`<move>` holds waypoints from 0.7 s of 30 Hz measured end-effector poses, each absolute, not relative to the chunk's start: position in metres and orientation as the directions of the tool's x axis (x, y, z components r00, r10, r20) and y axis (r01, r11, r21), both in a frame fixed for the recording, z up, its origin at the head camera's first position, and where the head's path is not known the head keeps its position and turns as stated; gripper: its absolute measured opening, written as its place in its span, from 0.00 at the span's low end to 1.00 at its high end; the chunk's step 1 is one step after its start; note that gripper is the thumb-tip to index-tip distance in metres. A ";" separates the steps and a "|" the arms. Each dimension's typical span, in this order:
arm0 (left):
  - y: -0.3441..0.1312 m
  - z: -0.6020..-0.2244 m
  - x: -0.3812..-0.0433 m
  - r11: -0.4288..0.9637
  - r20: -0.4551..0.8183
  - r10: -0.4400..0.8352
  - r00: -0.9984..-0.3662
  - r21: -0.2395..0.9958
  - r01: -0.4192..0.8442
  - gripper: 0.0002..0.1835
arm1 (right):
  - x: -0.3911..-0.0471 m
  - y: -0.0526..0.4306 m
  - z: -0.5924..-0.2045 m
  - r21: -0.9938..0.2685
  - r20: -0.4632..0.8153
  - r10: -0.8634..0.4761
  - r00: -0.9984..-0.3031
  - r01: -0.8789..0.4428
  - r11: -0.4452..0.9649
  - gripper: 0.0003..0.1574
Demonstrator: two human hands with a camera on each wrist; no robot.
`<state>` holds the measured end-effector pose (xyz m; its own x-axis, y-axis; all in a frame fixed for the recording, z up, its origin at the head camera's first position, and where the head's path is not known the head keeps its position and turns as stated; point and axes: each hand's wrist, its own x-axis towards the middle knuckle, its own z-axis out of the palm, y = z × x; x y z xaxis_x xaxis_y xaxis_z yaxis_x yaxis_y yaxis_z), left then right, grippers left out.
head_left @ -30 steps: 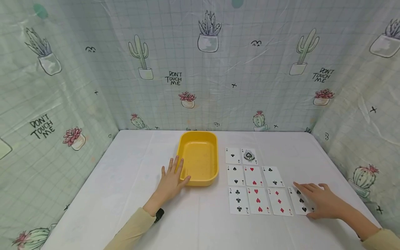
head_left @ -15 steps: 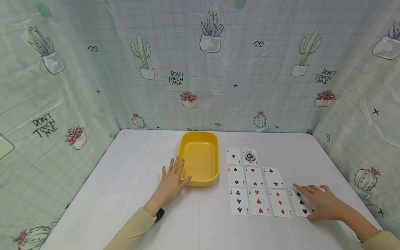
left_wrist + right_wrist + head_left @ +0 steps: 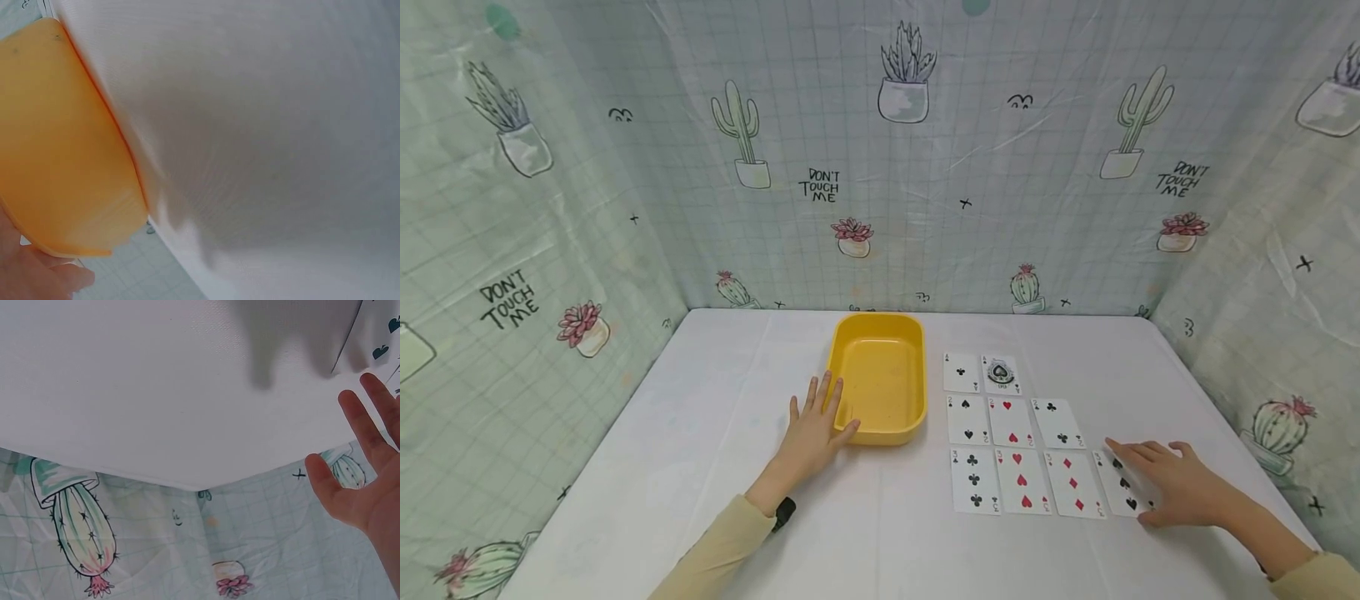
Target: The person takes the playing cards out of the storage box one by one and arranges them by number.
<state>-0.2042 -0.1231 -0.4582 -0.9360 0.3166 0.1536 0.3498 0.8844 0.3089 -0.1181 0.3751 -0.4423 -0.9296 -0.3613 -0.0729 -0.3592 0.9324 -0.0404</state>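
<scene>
In the head view my left hand point(image 3: 807, 439) rests spread at the near left rim of a yellow plastic tray point(image 3: 880, 437), its fingers straight. The left wrist view shows the tray's outer side point(image 3: 69, 144) up close, with part of the hand beside it. My right hand point(image 3: 1180, 483) lies over the three of spades point(image 3: 1118, 492), the rightmost playing card, and partly hides it. Its thumb is by the near right corner and a fingertip by the far edge. Fingers look loosely extended in the right wrist view; I cannot tell whether they touch the card.
Face-up cards lie in three rows right of the tray: ace of clubs point(image 3: 960, 383) and ace of spades point(image 3: 1001, 374) at the back, several twos and threes nearer, such as the three of diamonds point(image 3: 1060, 475). Cactus-print cloth point(image 3: 962, 242) walls the white table point(image 3: 880, 542).
Only the head camera has shifted very slightly. Both hands, the tray and the cards stay in place.
</scene>
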 end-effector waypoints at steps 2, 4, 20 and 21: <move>-0.123 -0.458 -0.205 0.884 0.148 0.316 -0.937 0.314 0.348 0.40 | -0.119 0.376 -0.441 -0.024 -0.050 -0.376 -0.925 -0.375 0.927 0.61; -0.124 -0.457 -0.205 0.882 0.145 0.319 -0.937 0.316 0.349 0.40 | -0.122 0.376 -0.439 -0.007 -0.006 -0.392 -0.920 -0.392 0.920 0.60; -0.137 -0.439 -0.214 0.854 0.096 0.329 -0.939 0.395 0.339 0.38 | -0.170 0.347 -0.426 -0.022 0.196 -0.405 -0.893 -0.417 0.909 0.41; -0.139 -0.437 -0.215 0.853 0.102 0.328 -0.939 0.396 0.341 0.38 | -0.174 0.344 -0.425 -0.027 0.192 -0.397 -0.897 -0.409 0.912 0.40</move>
